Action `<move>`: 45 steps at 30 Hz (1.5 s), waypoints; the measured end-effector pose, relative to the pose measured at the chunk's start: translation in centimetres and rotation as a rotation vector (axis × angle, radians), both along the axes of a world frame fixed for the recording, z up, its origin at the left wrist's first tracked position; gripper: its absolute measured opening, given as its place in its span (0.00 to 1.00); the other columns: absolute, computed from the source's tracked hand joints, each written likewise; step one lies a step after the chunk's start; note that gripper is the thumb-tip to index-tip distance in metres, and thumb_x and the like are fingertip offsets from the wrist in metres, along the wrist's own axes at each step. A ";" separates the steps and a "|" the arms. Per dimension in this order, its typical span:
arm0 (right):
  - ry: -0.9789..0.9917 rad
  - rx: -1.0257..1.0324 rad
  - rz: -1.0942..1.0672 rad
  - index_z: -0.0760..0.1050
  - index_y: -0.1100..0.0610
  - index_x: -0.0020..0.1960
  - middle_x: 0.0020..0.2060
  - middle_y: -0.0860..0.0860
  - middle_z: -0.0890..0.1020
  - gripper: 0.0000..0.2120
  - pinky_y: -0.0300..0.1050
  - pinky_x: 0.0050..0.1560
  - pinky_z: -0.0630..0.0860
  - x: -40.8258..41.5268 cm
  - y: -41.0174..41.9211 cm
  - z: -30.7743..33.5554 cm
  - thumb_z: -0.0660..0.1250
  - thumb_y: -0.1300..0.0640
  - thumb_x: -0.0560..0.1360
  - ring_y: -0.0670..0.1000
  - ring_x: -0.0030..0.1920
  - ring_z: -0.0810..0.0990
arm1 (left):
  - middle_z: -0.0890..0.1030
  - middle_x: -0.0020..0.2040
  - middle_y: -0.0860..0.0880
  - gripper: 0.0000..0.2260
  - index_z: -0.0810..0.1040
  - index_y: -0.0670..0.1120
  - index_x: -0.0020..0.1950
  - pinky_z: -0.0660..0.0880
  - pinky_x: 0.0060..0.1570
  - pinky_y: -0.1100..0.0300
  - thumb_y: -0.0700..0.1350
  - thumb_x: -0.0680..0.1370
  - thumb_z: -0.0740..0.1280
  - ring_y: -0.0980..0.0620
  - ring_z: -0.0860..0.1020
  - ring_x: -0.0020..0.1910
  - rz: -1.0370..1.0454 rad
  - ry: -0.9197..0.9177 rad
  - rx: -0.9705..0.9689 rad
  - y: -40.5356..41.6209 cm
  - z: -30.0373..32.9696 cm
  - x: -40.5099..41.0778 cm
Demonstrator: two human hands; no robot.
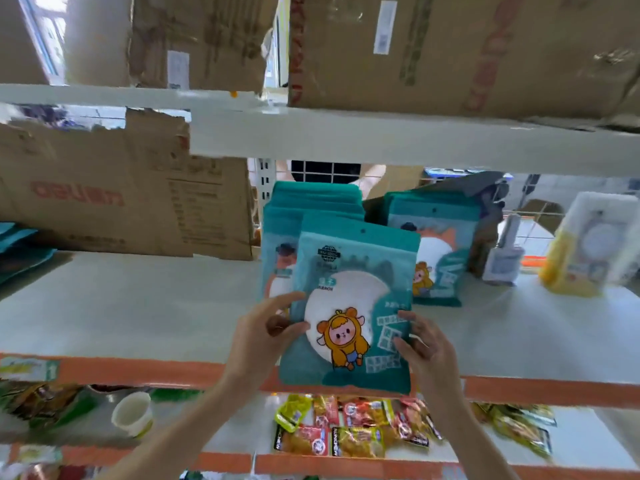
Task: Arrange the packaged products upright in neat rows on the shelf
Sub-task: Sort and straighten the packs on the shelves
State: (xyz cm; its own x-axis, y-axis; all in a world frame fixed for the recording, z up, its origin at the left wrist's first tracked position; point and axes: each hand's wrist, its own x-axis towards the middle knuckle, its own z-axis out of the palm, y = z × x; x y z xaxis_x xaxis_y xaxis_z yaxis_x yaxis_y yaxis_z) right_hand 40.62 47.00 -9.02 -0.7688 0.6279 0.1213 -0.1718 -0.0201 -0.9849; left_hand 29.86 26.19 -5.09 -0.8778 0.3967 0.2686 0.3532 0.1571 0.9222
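A teal packaged mirror (pixel 353 299) with a yellow cartoon figure is upright in front of the white shelf (pixel 138 313). My left hand (pixel 266 330) pinches its left edge, thumb on the front. My right hand (pixel 424 344) grips its right edge. Behind it stands a row of the same teal packages (pixel 304 209). A second upright row of teal packages (pixel 438 258) stands further right.
A cardboard box (pixel 114 199) fills the shelf's left back. A yellow package (pixel 581 247) and a small white item (pixel 504 261) stand at the right. Snack packets (pixel 353 427) and a white cup (pixel 133 414) lie on the shelf below. More boxes sit overhead.
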 end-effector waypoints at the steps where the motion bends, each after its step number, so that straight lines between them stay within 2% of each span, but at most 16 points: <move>1: -0.007 0.033 -0.013 0.75 0.55 0.51 0.44 0.49 0.83 0.16 0.36 0.32 0.78 0.1 1.7 0.1 0.64 0.74 0.72 0.42 0.37 0.82 | 0.83 0.42 0.48 0.17 0.78 0.57 0.53 0.77 0.34 0.65 0.39 0.70 0.73 0.58 0.79 0.34 -0.010 -0.003 0.008 1.7 0.1 0.1; 4: -0.057 0.195 -0.070 0.75 0.54 0.53 0.46 0.49 0.81 0.16 0.32 0.30 0.76 0.4 7.0 0.2 0.65 0.72 0.72 0.39 0.36 0.81 | 0.82 0.45 0.47 0.19 0.77 0.61 0.51 0.80 0.40 0.57 0.40 0.69 0.73 0.55 0.80 0.37 -0.018 0.025 0.020 7.1 0.0 0.1; 7: -0.077 0.330 -0.128 0.75 0.51 0.53 0.45 0.47 0.81 0.17 0.34 0.31 0.77 0.6 12.0 0.1 0.67 0.71 0.72 0.38 0.34 0.79 | 0.81 0.44 0.53 0.19 0.77 0.60 0.52 0.77 0.38 0.68 0.39 0.69 0.74 0.63 0.79 0.37 0.010 0.109 -0.029 12.2 -0.6 0.2; 9: -0.080 0.386 -0.160 0.75 0.45 0.51 0.45 0.42 0.80 0.19 0.39 0.34 0.79 0.5 14.7 -0.2 0.68 0.69 0.71 0.42 0.36 0.78 | 0.79 0.44 0.56 0.17 0.77 0.54 0.55 0.77 0.41 0.69 0.39 0.70 0.74 0.62 0.79 0.41 0.019 0.115 -0.054 15.1 -1.2 0.2; 12: -0.084 0.430 -0.173 0.75 0.51 0.53 0.45 0.43 0.78 0.16 0.33 0.32 0.76 -0.2 17.7 -0.6 0.68 0.68 0.72 0.45 0.37 0.77 | 0.79 0.47 0.50 0.16 0.76 0.50 0.56 0.76 0.43 0.66 0.39 0.71 0.73 0.53 0.79 0.44 0.063 0.183 -0.134 18.7 -2.2 -0.4; 14: -0.095 0.456 -0.172 0.75 0.55 0.55 0.46 0.46 0.78 0.15 0.30 0.32 0.75 -1.0 19.4 -1.1 0.68 0.69 0.72 0.44 0.38 0.77 | 0.76 0.51 0.49 0.16 0.75 0.48 0.58 0.75 0.46 0.64 0.38 0.72 0.72 0.56 0.77 0.43 0.080 0.214 -0.164 20.7 -2.7 -1.2; 17: -0.095 0.491 -0.159 0.75 0.57 0.57 0.50 0.50 0.77 0.15 0.33 0.35 0.78 -2.6 21.5 -1.6 0.68 0.69 0.72 0.48 0.43 0.78 | 0.72 0.53 0.50 0.17 0.75 0.47 0.59 0.73 0.48 0.64 0.37 0.72 0.72 0.62 0.74 0.42 0.106 0.248 -0.194 22.9 -3.1 -2.4; 21: -0.118 0.521 -0.181 0.75 0.57 0.57 0.52 0.49 0.73 0.14 0.36 0.38 0.80 -4.6 23.0 -1.6 0.66 0.68 0.74 0.51 0.49 0.78 | 0.71 0.54 0.49 0.17 0.74 0.46 0.60 0.69 0.49 0.63 0.38 0.73 0.71 0.56 0.74 0.43 0.141 0.261 -0.251 24.9 -3.4 -3.8; 28: -0.157 0.534 -0.199 0.74 0.58 0.58 0.52 0.48 0.72 0.14 0.36 0.40 0.80 -6.3 23.9 -2.6 0.65 0.68 0.74 0.51 0.51 0.78 | 0.72 0.60 0.45 0.17 0.72 0.46 0.61 0.74 0.48 0.60 0.37 0.74 0.69 0.55 0.75 0.42 0.115 0.281 -0.291 26.2 -4.0 -5.5; 35: -0.191 0.560 -0.238 0.74 0.59 0.60 0.53 0.50 0.73 0.15 0.40 0.44 0.81 -7.1 24.2 -3.7 0.65 0.69 0.74 0.51 0.52 0.78 | 0.69 0.63 0.46 0.19 0.69 0.49 0.62 0.77 0.52 0.53 0.37 0.74 0.69 0.46 0.76 0.52 0.076 0.278 -0.353 26.5 -5.1 -6.4; 40: -0.199 0.640 -0.249 0.72 0.60 0.60 0.56 0.54 0.73 0.15 0.36 0.41 0.78 -7.8 24.4 -3.5 0.64 0.68 0.75 0.48 0.50 0.75 | 0.66 0.66 0.46 0.20 0.67 0.48 0.63 0.68 0.57 0.60 0.36 0.74 0.68 0.48 0.69 0.62 0.074 0.272 -0.372 27.0 -5.3 -6.7; 45: -0.197 0.709 -0.242 0.70 0.60 0.62 0.57 0.56 0.73 0.16 0.36 0.42 0.77 -8.1 24.6 -3.8 0.64 0.68 0.75 0.49 0.51 0.75 | 0.64 0.66 0.46 0.21 0.66 0.48 0.63 0.66 0.54 0.65 0.35 0.74 0.67 0.56 0.67 0.57 0.098 0.288 -0.359 27.4 -5.1 -6.7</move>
